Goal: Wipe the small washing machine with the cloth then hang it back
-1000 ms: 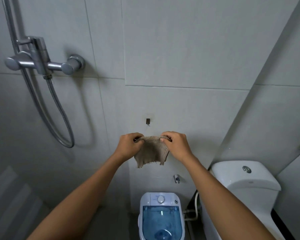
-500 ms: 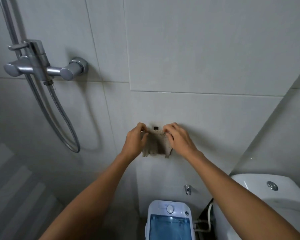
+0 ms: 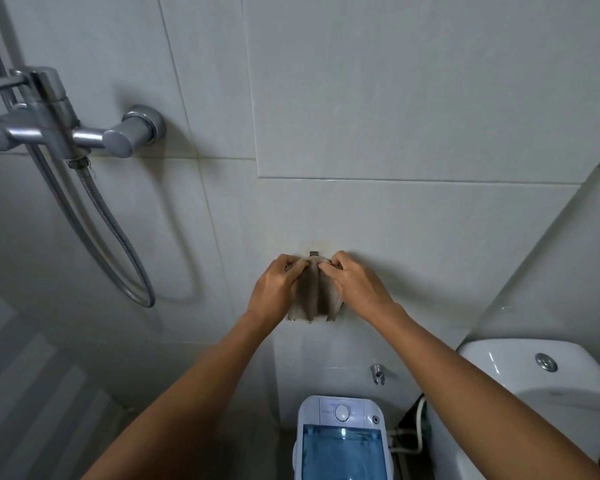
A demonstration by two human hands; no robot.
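A small beige knitted cloth (image 3: 315,296) hangs in folds against the white tiled wall, its top edge right at a small dark hook (image 3: 313,253). My left hand (image 3: 274,291) pinches the cloth's upper left edge and my right hand (image 3: 355,285) pinches its upper right edge, thumbs nearly touching. Whether the cloth is caught on the hook I cannot tell. The small washing machine (image 3: 342,441), white with a blue see-through lid and a round knob, stands below at the bottom edge of view.
A chrome shower mixer (image 3: 63,128) with a looping metal hose (image 3: 118,244) is on the wall at the left. A white toilet cistern (image 3: 541,379) stands at the lower right. A small chrome wall tap (image 3: 378,373) sits above the machine.
Both hands have raised the cloth from below the hook up to it and drawn closer together, bunching the cloth's top edge at the hook.
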